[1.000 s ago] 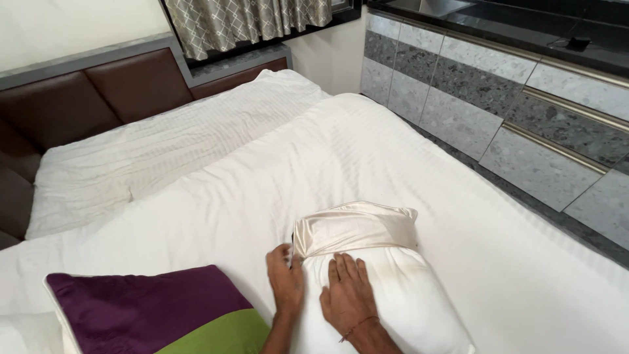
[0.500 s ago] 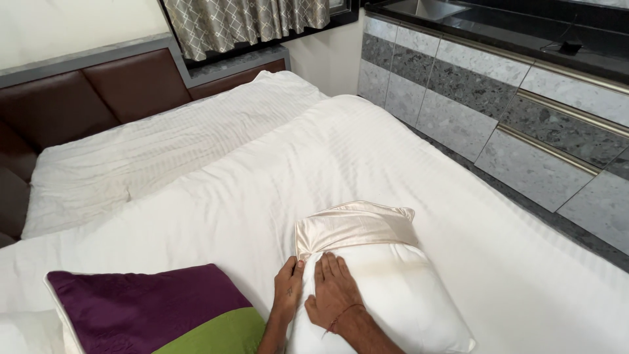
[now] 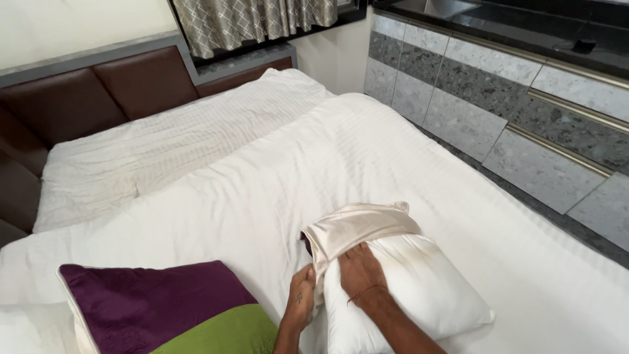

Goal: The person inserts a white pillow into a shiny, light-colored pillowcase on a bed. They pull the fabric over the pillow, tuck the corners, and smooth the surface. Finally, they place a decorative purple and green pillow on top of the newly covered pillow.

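A white pillow (image 3: 419, 288) lies on the white bed (image 3: 262, 190) near its front edge. A cream satin pillowcase (image 3: 357, 229) covers only the pillow's far end, bunched up there. My left hand (image 3: 301, 298) grips the pillowcase's edge at the pillow's left side. My right hand (image 3: 359, 272) presses flat on the pillow just below the case's open edge, fingers at the fabric. A thin red thread circles my right wrist.
A purple and green cushion (image 3: 164, 308) lies to the left of my hands. A brown padded headboard (image 3: 78, 105) stands at the far left. A grey stone-tiled counter wall (image 3: 498, 111) runs along the bed's right side. Patterned curtains (image 3: 255, 19) hang at the back.
Both hands have shifted slightly along the pillow's left side. The pillowcase edge has been pulled a little further over the pillow's end.
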